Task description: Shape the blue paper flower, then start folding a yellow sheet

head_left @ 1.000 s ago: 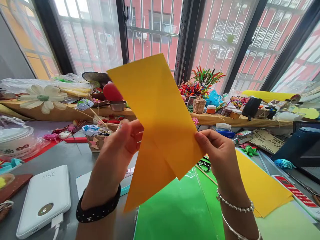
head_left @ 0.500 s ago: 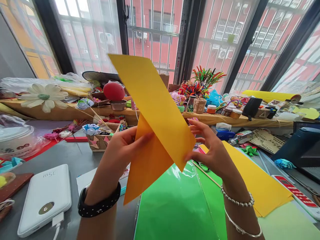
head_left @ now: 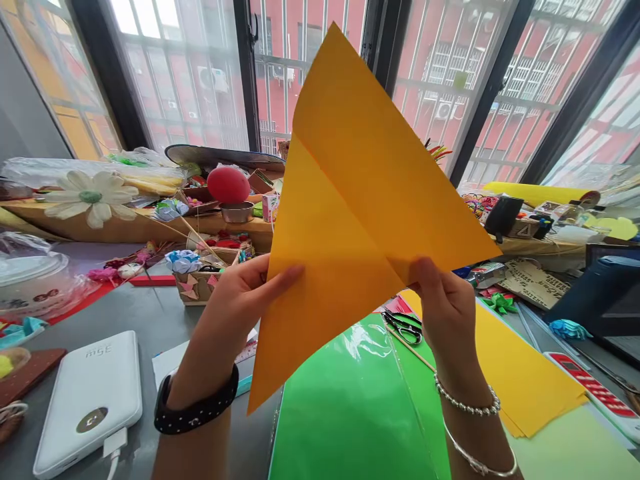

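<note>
I hold a large orange-yellow sheet of paper (head_left: 350, 220) up in front of me, folded over on a slant so one layer overlaps the other. My left hand (head_left: 240, 307) pinches its left edge, thumb on the front. My right hand (head_left: 445, 310) grips the lower right part of the fold, fingers closed on the paper. Below the sheet lies a glossy green sheet (head_left: 350, 413) on the grey table (head_left: 150, 320). More yellow sheets (head_left: 520, 373) lie to the right.
A white power bank (head_left: 90, 400) with a cable lies at the lower left. Black scissors (head_left: 405, 327) rest beside the green sheet. A cluttered ledge (head_left: 125, 227) with a paper daisy (head_left: 90, 197), a red ball (head_left: 227, 183), baskets and jars runs under the windows.
The upper flap has swung up and to the right, so the sheet now stands much taller. My right hand has shifted from the flap's lower tip to a grip on the fold.
</note>
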Demonstrator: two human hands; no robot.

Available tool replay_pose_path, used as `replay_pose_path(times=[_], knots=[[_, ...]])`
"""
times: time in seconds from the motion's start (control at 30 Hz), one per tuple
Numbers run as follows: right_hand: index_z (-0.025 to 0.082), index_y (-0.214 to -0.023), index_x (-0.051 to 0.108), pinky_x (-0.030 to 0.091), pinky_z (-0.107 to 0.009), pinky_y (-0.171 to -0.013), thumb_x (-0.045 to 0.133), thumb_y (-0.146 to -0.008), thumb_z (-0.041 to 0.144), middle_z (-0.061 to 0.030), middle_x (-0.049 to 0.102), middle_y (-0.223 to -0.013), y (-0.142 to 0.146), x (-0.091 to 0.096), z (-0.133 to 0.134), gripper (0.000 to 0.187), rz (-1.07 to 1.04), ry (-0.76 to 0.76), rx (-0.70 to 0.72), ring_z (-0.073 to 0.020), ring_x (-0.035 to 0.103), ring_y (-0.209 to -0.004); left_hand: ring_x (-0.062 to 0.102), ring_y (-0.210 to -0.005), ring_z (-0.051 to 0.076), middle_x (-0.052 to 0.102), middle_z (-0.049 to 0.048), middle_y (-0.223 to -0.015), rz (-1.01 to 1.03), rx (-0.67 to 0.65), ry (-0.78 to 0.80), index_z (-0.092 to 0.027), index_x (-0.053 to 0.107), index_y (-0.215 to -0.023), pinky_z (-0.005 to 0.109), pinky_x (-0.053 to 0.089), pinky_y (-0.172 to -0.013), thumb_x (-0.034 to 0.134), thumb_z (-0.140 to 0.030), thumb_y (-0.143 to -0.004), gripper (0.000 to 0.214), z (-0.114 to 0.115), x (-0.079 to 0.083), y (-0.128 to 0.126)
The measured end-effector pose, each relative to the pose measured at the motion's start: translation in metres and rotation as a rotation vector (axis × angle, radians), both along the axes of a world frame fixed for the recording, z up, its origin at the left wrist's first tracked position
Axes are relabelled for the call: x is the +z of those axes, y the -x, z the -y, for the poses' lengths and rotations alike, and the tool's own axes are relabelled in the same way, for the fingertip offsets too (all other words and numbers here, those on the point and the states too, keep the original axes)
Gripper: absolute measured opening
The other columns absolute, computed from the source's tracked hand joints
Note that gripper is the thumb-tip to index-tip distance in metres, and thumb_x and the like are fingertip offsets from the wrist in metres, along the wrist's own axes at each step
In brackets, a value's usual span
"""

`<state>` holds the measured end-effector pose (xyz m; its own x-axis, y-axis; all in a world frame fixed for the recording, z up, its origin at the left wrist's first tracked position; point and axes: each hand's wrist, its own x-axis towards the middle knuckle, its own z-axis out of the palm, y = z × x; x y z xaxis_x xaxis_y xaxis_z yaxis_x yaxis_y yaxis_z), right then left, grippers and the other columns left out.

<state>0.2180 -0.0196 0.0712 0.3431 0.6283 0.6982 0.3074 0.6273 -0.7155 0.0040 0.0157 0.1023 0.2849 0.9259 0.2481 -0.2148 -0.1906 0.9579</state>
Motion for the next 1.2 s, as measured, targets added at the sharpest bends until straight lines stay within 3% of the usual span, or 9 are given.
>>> replay_pose_path(times=[0.37, 0.47, 0.57, 0.67, 0.73, 0.83, 0.93, 1.07, 1.2], knots=[[0.024, -0.075, 0.067, 0.051, -0.033, -0.066, 0.050, -0.082, 0.051, -0.0036, 0.068, -0.075, 0.000, -0.002, -0.003, 0.032, -0.073, 0.008, 0.054, -0.0193, 0.064, -0.077, 0.068, -0.070, 0.014, 0.073, -0.0009, -0.079, -0.005, 0.003, 0.019, -0.023, 0.069, -0.088, 0.016, 0.053, -0.056, 0.070, -0.027, -0.069, 0.019, 0.000, -0.001, 0.001], [0.025, -0.079, 0.069, 0.051, -0.035, -0.074, 0.036, -0.079, 0.066, -0.0062, 0.070, -0.085, -0.001, 0.001, 0.000, 0.053, -0.012, -0.011, 0.167, -0.0215, 0.064, -0.087, 0.067, -0.067, 0.014, 0.073, -0.0006, -0.077, 0.017, 0.022, 0.036, -0.022, 0.069, -0.085, 0.017, 0.052, -0.053, 0.071, -0.028, -0.067, 0.019, -0.002, -0.002, 0.001], [0.024, -0.084, 0.070, 0.053, -0.034, -0.068, 0.018, -0.077, 0.073, -0.0077, 0.070, -0.092, 0.001, 0.007, 0.004, 0.071, 0.006, 0.006, 0.257, -0.0220, 0.063, -0.090, 0.066, -0.066, 0.013, 0.072, -0.0009, -0.076, 0.017, 0.024, 0.024, -0.021, 0.069, -0.079, 0.016, 0.051, -0.052, 0.073, -0.030, -0.065, 0.017, -0.004, -0.002, 0.001], [0.026, -0.095, 0.067, 0.053, -0.027, -0.066, 0.054, -0.077, 0.054, -0.0022, 0.071, -0.087, 0.004, 0.011, 0.005, 0.035, -0.055, 0.095, 0.241, -0.0171, 0.065, -0.081, 0.065, -0.066, 0.015, 0.072, -0.0001, -0.077, -0.048, 0.001, 0.013, -0.020, 0.069, -0.078, 0.017, 0.050, -0.053, 0.073, -0.032, -0.063, 0.020, -0.005, -0.003, -0.001], [0.027, -0.098, 0.065, 0.052, -0.024, -0.066, 0.067, -0.071, 0.038, 0.0003, 0.071, -0.082, 0.006, 0.012, 0.004, 0.029, -0.104, 0.183, 0.262, -0.0151, 0.066, -0.077, 0.064, -0.065, 0.016, 0.072, 0.0008, -0.076, -0.112, -0.019, 0.017, -0.019, 0.070, -0.078, 0.018, 0.050, -0.052, 0.073, -0.035, -0.062, 0.023, -0.005, -0.004, -0.004], [0.022, -0.081, 0.069, 0.052, -0.024, -0.064, 0.071, -0.068, 0.034, -0.0010, 0.071, -0.077, 0.006, 0.012, 0.001, 0.018, -0.151, 0.300, 0.320, -0.0157, 0.066, -0.074, 0.064, -0.065, 0.017, 0.071, 0.0013, -0.073, -0.164, -0.069, 0.000, -0.018, 0.070, -0.078, 0.019, 0.050, -0.053, 0.074, -0.039, -0.059, 0.029, -0.007, -0.007, -0.008], [0.020, -0.071, 0.068, 0.051, -0.022, -0.057, 0.073, -0.064, 0.034, -0.0010, 0.071, -0.071, 0.004, 0.011, 0.000, 0.017, -0.173, 0.350, 0.279, -0.0148, 0.065, -0.066, 0.064, -0.070, 0.019, 0.072, 0.0021, -0.075, -0.203, -0.116, -0.041, -0.018, 0.070, -0.083, 0.020, 0.049, -0.055, 0.073, -0.041, -0.059, 0.033, -0.012, -0.010, -0.010], [0.019, -0.067, 0.067, 0.048, -0.018, -0.052, 0.074, -0.063, 0.034, 0.0010, 0.068, -0.065, 0.002, 0.011, 0.000, 0.017, -0.181, 0.352, 0.250, -0.0119, 0.062, -0.060, 0.064, -0.073, 0.019, 0.071, 0.0024, -0.076, -0.245, -0.090, -0.130, -0.017, 0.069, -0.086, 0.021, 0.049, -0.057, 0.069, -0.042, -0.064, 0.034, -0.017, -0.012, -0.010], [0.020, -0.074, 0.068, 0.051, -0.021, -0.058, 0.072, -0.065, 0.035, -0.0008, 0.071, -0.073, 0.003, 0.012, 0.002, 0.018, -0.186, 0.355, 0.278, -0.0141, 0.065, -0.068, 0.064, -0.075, 0.019, 0.071, 0.0025, -0.077, -0.255, -0.074, -0.175, -0.017, 0.069, -0.087, 0.023, 0.050, -0.060, 0.063, -0.044, -0.069, 0.033, -0.015, -0.010, -0.010]])
